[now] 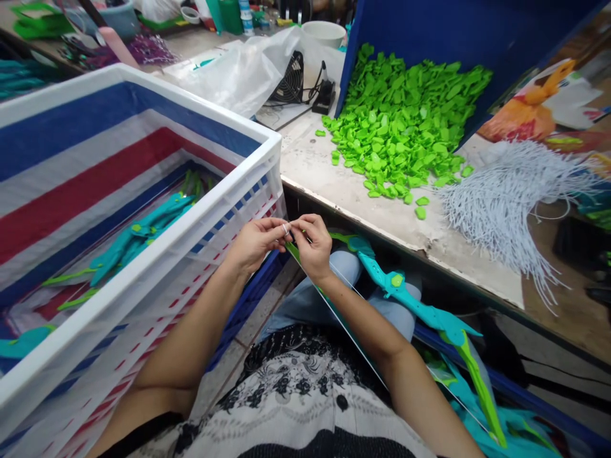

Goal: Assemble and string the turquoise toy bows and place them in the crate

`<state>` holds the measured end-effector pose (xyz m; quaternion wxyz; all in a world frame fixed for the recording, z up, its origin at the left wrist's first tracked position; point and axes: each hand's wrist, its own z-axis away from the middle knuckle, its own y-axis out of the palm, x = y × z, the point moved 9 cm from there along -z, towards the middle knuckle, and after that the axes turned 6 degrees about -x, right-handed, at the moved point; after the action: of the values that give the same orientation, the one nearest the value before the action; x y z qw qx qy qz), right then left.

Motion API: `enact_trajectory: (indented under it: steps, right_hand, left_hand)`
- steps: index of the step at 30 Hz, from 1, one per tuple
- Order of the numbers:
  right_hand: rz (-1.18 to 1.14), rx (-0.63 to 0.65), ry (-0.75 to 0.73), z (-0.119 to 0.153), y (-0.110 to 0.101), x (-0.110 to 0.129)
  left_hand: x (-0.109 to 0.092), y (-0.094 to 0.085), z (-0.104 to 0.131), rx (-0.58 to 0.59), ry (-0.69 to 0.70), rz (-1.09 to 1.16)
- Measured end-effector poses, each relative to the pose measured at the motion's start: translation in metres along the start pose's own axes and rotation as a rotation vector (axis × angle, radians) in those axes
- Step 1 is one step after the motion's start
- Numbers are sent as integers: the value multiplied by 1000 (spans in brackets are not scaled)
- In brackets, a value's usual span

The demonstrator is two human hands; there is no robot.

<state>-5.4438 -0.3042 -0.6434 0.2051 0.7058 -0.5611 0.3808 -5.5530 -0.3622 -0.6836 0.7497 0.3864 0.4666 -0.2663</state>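
Above my lap, my left hand [258, 245] is closed in a pinch on a thin white cord [286, 229], a small loop of it showing at the fingertips. My right hand [312, 245] meets it there, thumb and fingers also pinched together at the cord. A small dark tip between the hands is too small to name. A green strip [293, 252] runs beneath the right hand. Across my knees lies a jointed teal plastic piece [410, 301] with a green hexagonal cap [396, 280] and a green leg [480, 388].
A white crate [267, 137] lined with striped cloth, holding teal and green pieces [143, 229], stands at left. On the table [315, 165], green plastic parts [405, 121] spill from a blue bin [405, 32]. White cords [515, 191] lie at right. A black fan [291, 76] stands behind.
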Motion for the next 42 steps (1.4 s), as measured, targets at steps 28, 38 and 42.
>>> enact_trajectory:
  steps: [28,38,42]
  right_hand:
    - [360,332,-384,-13,9,19]
    - [-13,337,57,-14,-7,-16]
    - [4,365,11,-4,-7,-15]
  left_hand:
    - [8,9,-7,-27,5,-7]
    - [9,4,-7,-96,148,-312]
    - [14,6,-5,17,100,-336]
